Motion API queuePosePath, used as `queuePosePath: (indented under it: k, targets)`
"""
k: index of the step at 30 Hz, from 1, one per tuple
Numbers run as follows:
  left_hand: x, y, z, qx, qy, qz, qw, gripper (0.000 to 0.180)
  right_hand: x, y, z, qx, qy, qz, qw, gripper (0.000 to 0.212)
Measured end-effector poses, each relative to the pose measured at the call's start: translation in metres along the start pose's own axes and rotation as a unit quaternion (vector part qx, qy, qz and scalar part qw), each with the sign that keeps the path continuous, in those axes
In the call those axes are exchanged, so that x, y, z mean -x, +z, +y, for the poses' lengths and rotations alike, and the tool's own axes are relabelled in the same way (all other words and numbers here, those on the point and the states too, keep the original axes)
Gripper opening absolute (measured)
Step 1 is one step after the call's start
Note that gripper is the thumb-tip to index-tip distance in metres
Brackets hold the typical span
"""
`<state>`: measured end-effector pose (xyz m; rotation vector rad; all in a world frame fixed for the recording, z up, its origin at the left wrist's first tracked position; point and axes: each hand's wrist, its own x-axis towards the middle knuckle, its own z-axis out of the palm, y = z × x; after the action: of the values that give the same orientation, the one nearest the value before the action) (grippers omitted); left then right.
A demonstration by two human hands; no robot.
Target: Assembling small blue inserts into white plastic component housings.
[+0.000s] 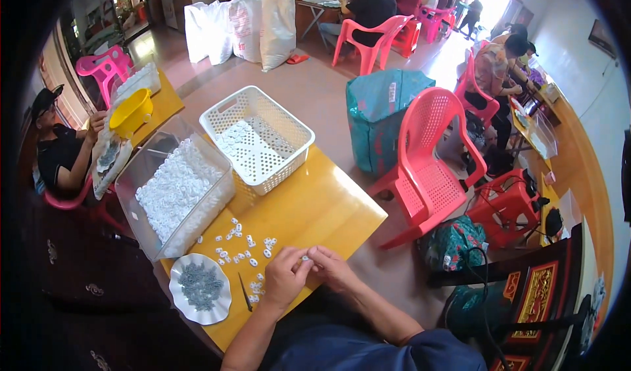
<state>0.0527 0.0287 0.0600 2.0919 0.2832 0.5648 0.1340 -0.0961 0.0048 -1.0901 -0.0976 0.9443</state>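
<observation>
Pinching a white plastic piece (305,258), left hand (286,274) and right hand (332,270) seemingly perform fitting, next needing precise fingertip alignment.

the white piece (305,258) between the hands, left (284,276) and right (332,269), is mostly covered by fingertips (315,255), its shape unclear. the grey bits (201,285) on the plate (217,314) are too small to tell apart. the lower edge cuts off the dark blue shirt (368,354). glare blurs the distant doorway (491,1).
</observation>
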Motion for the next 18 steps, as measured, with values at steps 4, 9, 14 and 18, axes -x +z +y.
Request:
queuePosePath:
  k: [4,9,14,18]
  targets:
    - [0.004,-0.022,0.002,0.016,-0.040,-0.018,0.999,0.020,0.003,0.010,-0.018,0.022,0.027,-0.054,0.998,0.024]
    - [0.006,-0.042,-0.004,-0.038,0.078,0.028,0.996,0.021,0.005,0.029,-0.037,0.114,0.065,-0.105,0.986,0.029]
    - [0.009,-0.053,-0.005,-0.078,0.141,0.034,0.986,0.017,0.002,0.034,-0.041,0.131,0.065,-0.156,0.977,0.029]
    - [0.014,-0.057,-0.006,-0.073,0.154,0.023,0.985,0.017,0.003,0.032,-0.040,0.140,0.082,-0.186,0.969,0.030]
